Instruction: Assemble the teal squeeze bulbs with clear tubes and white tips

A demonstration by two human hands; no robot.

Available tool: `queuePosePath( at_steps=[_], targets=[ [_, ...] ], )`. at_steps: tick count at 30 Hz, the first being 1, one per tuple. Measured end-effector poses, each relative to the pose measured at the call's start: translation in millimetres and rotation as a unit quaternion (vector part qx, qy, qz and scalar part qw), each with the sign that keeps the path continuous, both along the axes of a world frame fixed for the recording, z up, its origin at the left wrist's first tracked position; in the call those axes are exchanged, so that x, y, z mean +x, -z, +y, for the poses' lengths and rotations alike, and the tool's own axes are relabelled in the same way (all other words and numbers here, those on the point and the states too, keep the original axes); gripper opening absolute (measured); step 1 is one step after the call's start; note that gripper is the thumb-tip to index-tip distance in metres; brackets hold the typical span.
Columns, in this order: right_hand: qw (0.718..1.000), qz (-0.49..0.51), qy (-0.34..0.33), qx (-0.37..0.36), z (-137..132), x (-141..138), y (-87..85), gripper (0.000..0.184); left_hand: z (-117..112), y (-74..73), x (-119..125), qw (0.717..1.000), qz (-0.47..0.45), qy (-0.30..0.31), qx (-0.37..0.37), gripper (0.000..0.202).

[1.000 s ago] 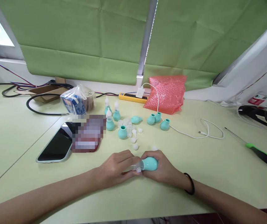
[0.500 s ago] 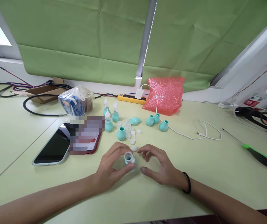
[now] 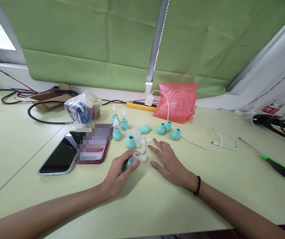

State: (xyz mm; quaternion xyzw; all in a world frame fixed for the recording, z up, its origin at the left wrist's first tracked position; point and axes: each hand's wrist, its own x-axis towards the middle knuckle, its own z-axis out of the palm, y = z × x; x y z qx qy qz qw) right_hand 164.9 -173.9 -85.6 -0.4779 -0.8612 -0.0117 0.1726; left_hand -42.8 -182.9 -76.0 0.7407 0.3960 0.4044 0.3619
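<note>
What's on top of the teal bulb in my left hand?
A clear plastic collar, its open end tilted upward. Your left hand covers much of the teal bulb and part of where the two meet, so the collar's full fit cannot be seen.

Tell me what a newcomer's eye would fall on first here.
Probably the shiny pink-red bubble-wrap package at the back of the table, before the green blind. Next come the teal bulbs standing mid-table. Nearer, the left hand holds another bulb, while the right hand spreads its fingers beside small white pieces.
</note>
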Motion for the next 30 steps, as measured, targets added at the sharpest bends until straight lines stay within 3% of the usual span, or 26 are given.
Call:
queuePosePath(
  at_steps=[9, 21, 30],
  targets=[
    [1.000, -0.011, 0.008, -0.013, 1.9, 0.5, 0.7, 0.041, 0.3, 0.0, 0.8, 1.000, 0.003, 0.012, 0.002, 0.020],
    [0.993, -0.072, -0.082, -0.042, -1.8, -4.9, -9.1, 0.038, 0.6, -0.4, 1.1, 1.000, 0.013, 0.025, 0.008, 0.018],
    [0.996, -0.040, -0.079, 0.000, -2.5, -7.8, -4.9, 0.032, 2.1, 1.5, 5.0, 0.999, 0.042, 0.015, -0.012, 0.019]
  ],
)
